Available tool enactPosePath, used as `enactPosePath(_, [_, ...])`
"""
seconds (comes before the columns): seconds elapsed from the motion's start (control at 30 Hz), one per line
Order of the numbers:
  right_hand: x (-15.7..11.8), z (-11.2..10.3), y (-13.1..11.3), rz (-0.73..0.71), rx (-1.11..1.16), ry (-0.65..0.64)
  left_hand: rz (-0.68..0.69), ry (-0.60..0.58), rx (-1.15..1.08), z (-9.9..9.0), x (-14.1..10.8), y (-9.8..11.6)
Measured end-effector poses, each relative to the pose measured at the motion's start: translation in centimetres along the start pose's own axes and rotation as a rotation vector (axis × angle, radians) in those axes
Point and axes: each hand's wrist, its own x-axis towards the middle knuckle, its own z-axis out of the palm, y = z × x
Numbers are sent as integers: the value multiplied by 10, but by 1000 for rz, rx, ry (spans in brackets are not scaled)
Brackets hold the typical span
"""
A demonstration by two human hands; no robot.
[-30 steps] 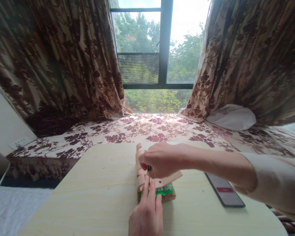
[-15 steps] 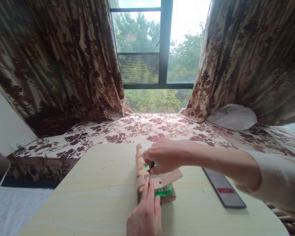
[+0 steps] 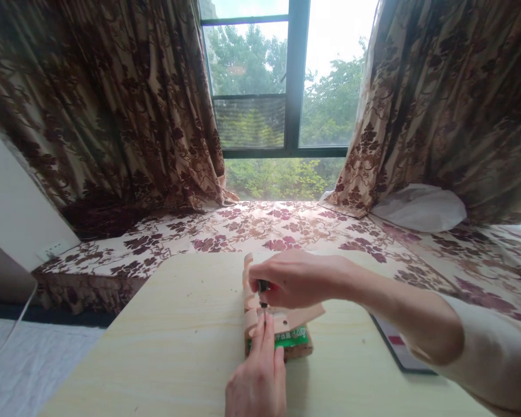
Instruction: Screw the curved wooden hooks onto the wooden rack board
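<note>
My right hand [image 3: 293, 279] is closed around a small dark-handled tool [image 3: 264, 291] with a thin metal shaft, held upright with its tip down. The tip meets a tan leather-like strip [image 3: 301, 316]; a small dark hole shows in the strip to the right of the tip. Beneath lies a green printed packet [image 3: 299, 336] on a brown block [image 3: 303, 350]. My left hand [image 3: 257, 379] reaches in from below, its fingers stretched out and pressing on the strip close to the tip. More curled tan pieces [image 3: 248, 292] run along the block's left side, partly hidden by my right hand.
All this sits on a pale wooden table [image 3: 165, 336]. A phone [image 3: 399, 344] lies to the right, partly under my right forearm. Behind the table is a ledge [image 3: 269, 226] with floral cloth, a white plastic bag [image 3: 421, 207], patterned curtains [image 3: 169, 116] and a window.
The tool stands more upright, and my right hand has shifted slightly. My right forearm covers more of the phone. The whole view has swung a little to the left.
</note>
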Motion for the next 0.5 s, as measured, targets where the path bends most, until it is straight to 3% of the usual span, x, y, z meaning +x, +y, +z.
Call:
enactPosePath(0.07, [0, 7, 2, 11, 41, 57, 18, 18, 34, 4, -1, 0])
enactPosePath(0.13, [2, 19, 4, 110, 9, 142, 24, 66, 93, 10, -3, 0])
enactPosePath(0.23, [7, 40, 10, 243, 60, 309, 6, 216, 212, 24, -5, -1])
enactPosePath(0.4, [10, 61, 15, 140, 385, 386, 50, 422, 365, 42, -2, -3])
enactPosePath(0.5, [7, 63, 12, 132, 376, 408, 57, 460, 447, 44, 2, -7])
